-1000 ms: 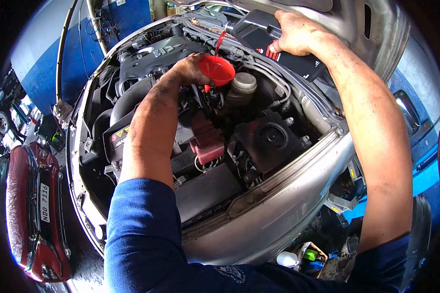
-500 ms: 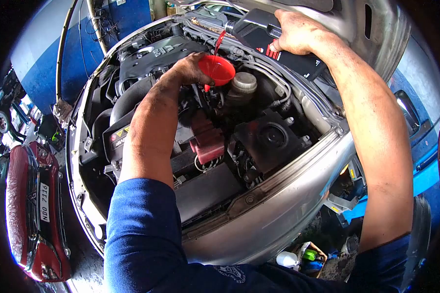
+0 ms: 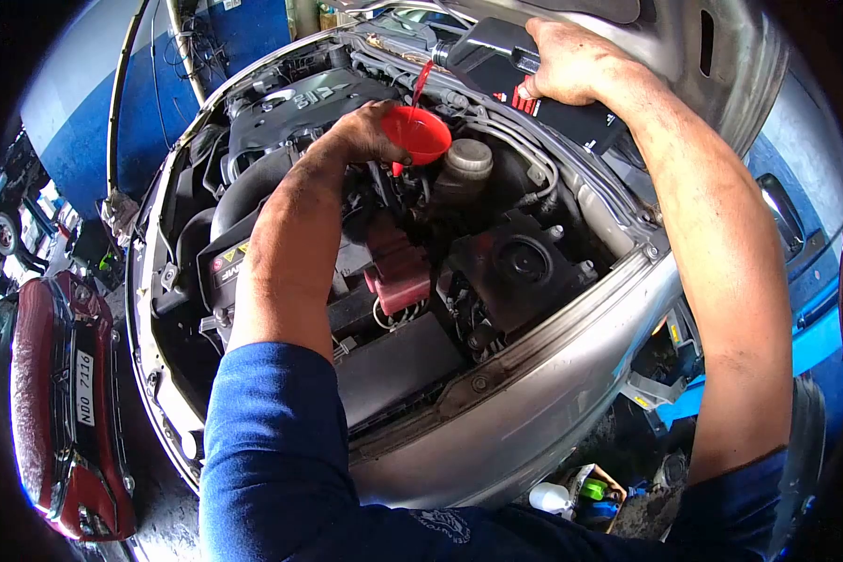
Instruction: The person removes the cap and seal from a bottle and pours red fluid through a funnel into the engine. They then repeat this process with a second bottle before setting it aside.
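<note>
My left hand (image 3: 370, 133) grips the rim of a red funnel (image 3: 421, 136) above the engine bay, just left of a round capped reservoir (image 3: 469, 157). My right hand (image 3: 571, 64) is closed around the handle of a black bottle (image 3: 496, 70) with a red label, tilted with its mouth to the left. A thin stream of red liquid (image 3: 422, 82) runs from the bottle mouth down into the funnel. The lower end of the funnel is partly hidden.
Around the hands lie the engine cover (image 3: 300, 108), a red fuse cover (image 3: 401, 279) and the silver fender (image 3: 515, 421). The raised hood (image 3: 670, 47) is at upper right. A red bumper (image 3: 42, 403) stands at left, a box of bottles (image 3: 601, 496) below.
</note>
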`<action>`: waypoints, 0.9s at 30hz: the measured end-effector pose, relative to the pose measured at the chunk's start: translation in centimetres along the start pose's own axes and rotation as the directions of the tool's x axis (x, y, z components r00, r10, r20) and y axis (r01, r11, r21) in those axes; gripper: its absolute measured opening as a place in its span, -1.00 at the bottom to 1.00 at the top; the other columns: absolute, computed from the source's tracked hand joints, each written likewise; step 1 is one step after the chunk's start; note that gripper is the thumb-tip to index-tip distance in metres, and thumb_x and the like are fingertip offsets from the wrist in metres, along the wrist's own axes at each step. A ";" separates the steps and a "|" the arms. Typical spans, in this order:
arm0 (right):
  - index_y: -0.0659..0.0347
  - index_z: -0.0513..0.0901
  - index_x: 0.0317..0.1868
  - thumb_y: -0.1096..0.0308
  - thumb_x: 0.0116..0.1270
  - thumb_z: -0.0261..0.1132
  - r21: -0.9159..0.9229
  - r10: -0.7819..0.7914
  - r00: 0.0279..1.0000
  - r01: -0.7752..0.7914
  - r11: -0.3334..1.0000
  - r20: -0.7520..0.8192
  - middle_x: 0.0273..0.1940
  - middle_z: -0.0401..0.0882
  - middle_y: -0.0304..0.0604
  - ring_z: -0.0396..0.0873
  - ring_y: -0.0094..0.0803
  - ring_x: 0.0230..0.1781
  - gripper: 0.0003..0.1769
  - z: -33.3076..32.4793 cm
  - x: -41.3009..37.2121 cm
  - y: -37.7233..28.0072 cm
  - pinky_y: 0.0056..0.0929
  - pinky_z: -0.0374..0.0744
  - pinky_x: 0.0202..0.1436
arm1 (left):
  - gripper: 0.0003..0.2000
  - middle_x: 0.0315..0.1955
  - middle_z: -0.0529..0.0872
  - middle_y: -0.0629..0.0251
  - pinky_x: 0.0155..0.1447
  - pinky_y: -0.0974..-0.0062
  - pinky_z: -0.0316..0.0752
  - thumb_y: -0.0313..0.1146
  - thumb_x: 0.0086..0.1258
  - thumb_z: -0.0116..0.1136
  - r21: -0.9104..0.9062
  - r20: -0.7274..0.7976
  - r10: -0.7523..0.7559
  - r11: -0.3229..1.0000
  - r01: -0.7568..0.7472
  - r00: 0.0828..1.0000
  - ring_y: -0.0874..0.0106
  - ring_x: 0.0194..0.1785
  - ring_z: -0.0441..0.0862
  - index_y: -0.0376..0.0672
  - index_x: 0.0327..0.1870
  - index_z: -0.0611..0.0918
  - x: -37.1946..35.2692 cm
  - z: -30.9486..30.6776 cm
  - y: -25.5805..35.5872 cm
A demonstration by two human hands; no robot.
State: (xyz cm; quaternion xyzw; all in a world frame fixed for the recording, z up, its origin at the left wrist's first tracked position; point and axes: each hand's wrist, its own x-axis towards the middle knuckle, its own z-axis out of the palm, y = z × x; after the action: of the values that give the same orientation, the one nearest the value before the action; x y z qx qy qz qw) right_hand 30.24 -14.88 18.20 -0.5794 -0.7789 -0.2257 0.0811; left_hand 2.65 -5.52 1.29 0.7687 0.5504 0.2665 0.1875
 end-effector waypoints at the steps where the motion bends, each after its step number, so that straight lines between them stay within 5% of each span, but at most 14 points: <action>1: 0.32 0.39 0.48 0.09 0.18 0.62 0.003 -0.003 1.000 0.003 1.000 -0.005 0.34 0.57 0.16 0.56 -0.10 0.37 -0.04 0.2 0.0 -0.1 -0.17 0.51 0.48 | 0.14 0.28 0.62 0.01 0.38 0.32 0.55 -0.02 -0.33 0.67 0.001 -0.001 0.001 1.000 -0.001 1.000 0.22 0.32 0.61 -0.22 0.49 0.45 0.0 0.1 -0.2; 9: 0.33 0.42 0.45 0.09 0.17 0.63 -0.016 -0.031 0.999 0.030 0.999 -0.019 0.31 0.60 0.15 0.59 -0.10 0.35 -0.06 0.2 0.3 0.2 -0.18 0.53 0.45 | 0.18 0.32 0.60 0.01 0.39 0.33 0.55 -0.01 -0.34 0.67 0.136 -0.079 0.044 0.990 -0.033 0.996 0.21 0.33 0.61 -0.24 0.51 0.43 0.7 0.6 -1.0; 15: 0.35 0.45 0.41 0.09 0.17 0.62 -0.017 -0.037 0.999 0.038 0.999 0.039 0.27 0.62 0.15 0.60 -0.10 0.32 -0.10 -0.3 0.2 0.0 -0.17 0.54 0.43 | 0.22 0.36 0.56 -0.02 0.45 0.33 0.49 0.03 -0.37 0.66 0.037 0.018 -0.006 0.999 0.005 1.000 0.18 0.40 0.55 -0.25 0.52 0.40 0.8 0.1 -0.8; 24: 0.34 0.47 0.39 0.09 0.17 0.62 -0.028 -0.051 0.997 0.049 0.998 -0.059 0.23 0.65 0.15 0.62 -0.10 0.29 -0.12 0.1 0.2 0.0 -0.16 0.55 0.41 | 0.20 0.37 0.55 -0.03 0.47 0.32 0.47 0.02 -0.37 0.65 0.066 -0.030 0.003 0.998 -0.001 1.000 0.17 0.41 0.54 -0.26 0.51 0.41 0.5 0.2 -0.7; 27: 0.34 0.48 0.38 0.09 0.18 0.62 -0.047 -0.021 0.999 0.023 0.999 0.041 0.23 0.65 0.15 0.63 -0.10 0.29 -0.13 -1.0 -0.2 -0.5 -0.16 0.56 0.40 | 0.21 0.38 0.55 -0.03 0.49 0.32 0.45 0.03 -0.37 0.65 0.052 -0.022 -0.006 0.999 0.007 1.000 0.17 0.42 0.53 -0.26 0.52 0.40 0.5 0.3 -0.6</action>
State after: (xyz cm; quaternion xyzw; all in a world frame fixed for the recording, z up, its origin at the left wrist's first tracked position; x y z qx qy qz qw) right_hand 29.66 -15.62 18.87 -0.5769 -0.7812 -0.2333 0.0492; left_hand 2.52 -4.83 0.86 0.7686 0.5617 0.2597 0.1621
